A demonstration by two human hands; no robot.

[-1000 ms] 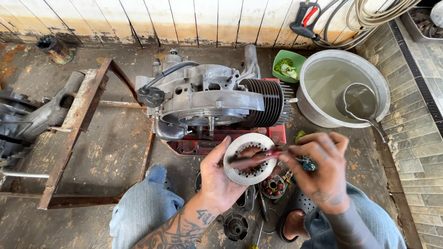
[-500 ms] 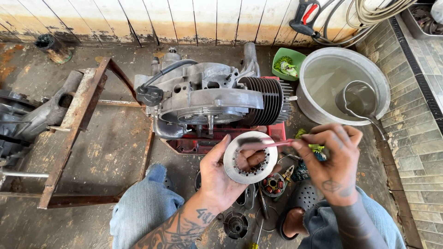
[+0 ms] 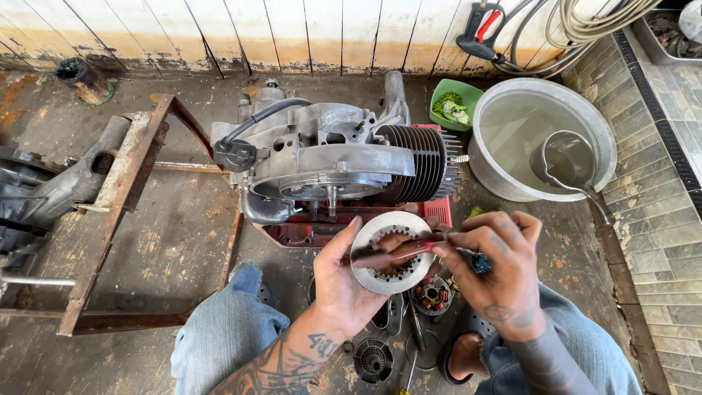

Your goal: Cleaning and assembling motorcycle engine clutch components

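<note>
- A round metal ring plate (image 3: 391, 252) with small holes round its inner edge is cupped in the left hand (image 3: 344, 281), whose fingers are curled behind and through its open middle; it is held above the knees, just in front of the engine.
- A thin red-handled tool (image 3: 398, 252) is pinched between the closed fingers of the right hand (image 3: 497, 267) and is laid across the face of the ring plate, touching it.
- A grey engine block (image 3: 329, 157) with a black finned cylinder is seen resting on a red crate (image 3: 439, 212), just beyond the hands.
- A large pale basin (image 3: 504, 186) is set to the right of the engine; it is filled with cloudy water, and a metal ladle (image 3: 567, 161) is lying in it, its bowl holding some of the same water and its handle leaning over the rim.
- A small green tub (image 3: 446, 91) is placed between the engine and the basin, by the wall; green scraps are seen inside, though what they are cannot be told.
- A coil stator (image 3: 431, 295) with red windings and a dark round part (image 3: 373, 360) are lying on the floor between the knees.
- A rusty metal frame (image 3: 117, 197) is standing to the left, well apart from the hands.
</note>
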